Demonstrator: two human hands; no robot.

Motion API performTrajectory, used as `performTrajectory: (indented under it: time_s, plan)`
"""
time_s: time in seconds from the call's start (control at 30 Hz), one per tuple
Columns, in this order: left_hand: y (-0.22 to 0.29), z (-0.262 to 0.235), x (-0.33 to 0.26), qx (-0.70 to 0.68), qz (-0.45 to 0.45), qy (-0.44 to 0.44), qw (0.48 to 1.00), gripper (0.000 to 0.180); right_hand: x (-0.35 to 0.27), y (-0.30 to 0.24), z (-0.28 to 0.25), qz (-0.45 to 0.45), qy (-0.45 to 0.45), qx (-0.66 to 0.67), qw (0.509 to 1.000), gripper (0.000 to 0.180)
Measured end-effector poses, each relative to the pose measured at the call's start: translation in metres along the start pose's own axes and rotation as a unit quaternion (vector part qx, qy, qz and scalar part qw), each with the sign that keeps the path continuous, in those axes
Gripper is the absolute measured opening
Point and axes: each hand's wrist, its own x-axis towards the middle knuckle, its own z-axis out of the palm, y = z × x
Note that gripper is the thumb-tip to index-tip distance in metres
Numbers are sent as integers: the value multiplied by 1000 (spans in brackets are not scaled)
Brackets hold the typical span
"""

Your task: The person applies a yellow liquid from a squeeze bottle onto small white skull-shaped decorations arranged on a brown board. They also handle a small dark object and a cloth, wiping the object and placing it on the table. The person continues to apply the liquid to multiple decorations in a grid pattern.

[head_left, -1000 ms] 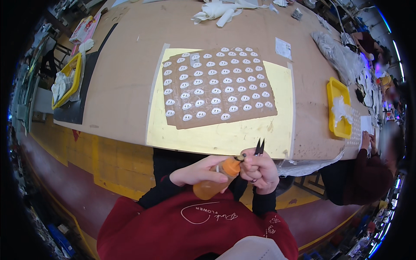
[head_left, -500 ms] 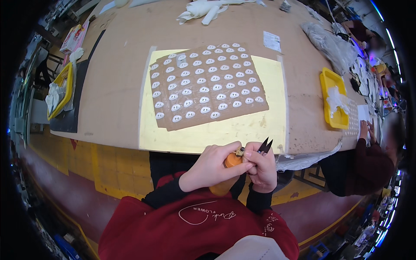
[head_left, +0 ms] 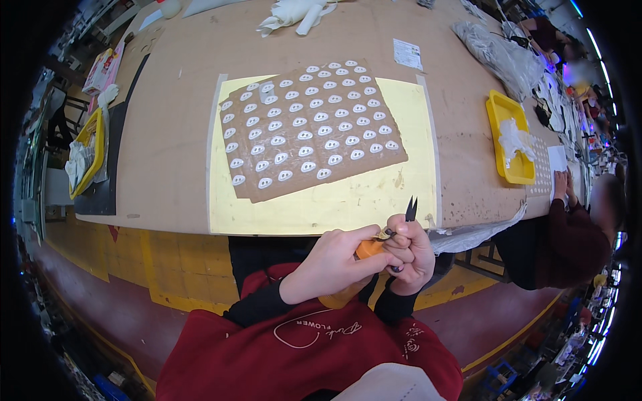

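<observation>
My left hand (head_left: 331,260) is wrapped round an orange bottle (head_left: 368,248), which has a small brass-coloured piece at its top. Black thread snips (head_left: 411,210) are gripped in my right hand (head_left: 409,257), their pointed blades facing up and away from me. The right thumb and fingers meet close beside the bottle's top; what they touch there is partly hidden. Beyond the hands, a brown sheet (head_left: 292,151) bears rows of white rounded pieces (head_left: 305,135), each with two dark holes. That sheet lies askew on a pale yellow sheet (head_left: 374,204) taped to the table.
A yellow tray (head_left: 525,179) with white material sits on the table's right side, another yellow tray (head_left: 99,157) at the left. Clear plastic bags (head_left: 505,63) and white rolled material (head_left: 309,19) lie farther back. At the right edge a person (head_left: 582,234) works.
The snips have turned, so their blades now point more straight up and look closer together. Both hands and the bottle have shifted slightly right. The whole view has moved a little.
</observation>
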Motion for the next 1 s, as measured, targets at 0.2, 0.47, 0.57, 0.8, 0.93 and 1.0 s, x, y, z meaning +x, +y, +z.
performTrajectory:
  time_s: [0.2, 0.47, 0.57, 0.8, 0.93, 1.0]
  plan:
    - [-3, 5, 1, -30, 6, -23, 999, 27, -3, -4, -3, 30, -39, 63, 997, 24]
    - [-25, -6, 2, -18, -41, -12, 999, 38, 0, 7, -9, -87, 112, -290, 947, 19]
    - [-23, -16, 2, 87, -50, 22, 995, 41, -8, -4, -16, -135, 158, -421, 883, 17]
    - [-42, -17, -1, 93, -29, 20, 995, 28, 3, 16, -17, -194, 131, -702, 672, 13]
    - [-52, -27, -4, -60, -45, -36, 997, 27, 6, 16, 14, -256, 101, -819, 504, 12]
    - [-53, -28, -6, -95, -51, -51, 993, 29, 9, 18, 15, -269, 71, -841, 465, 12]
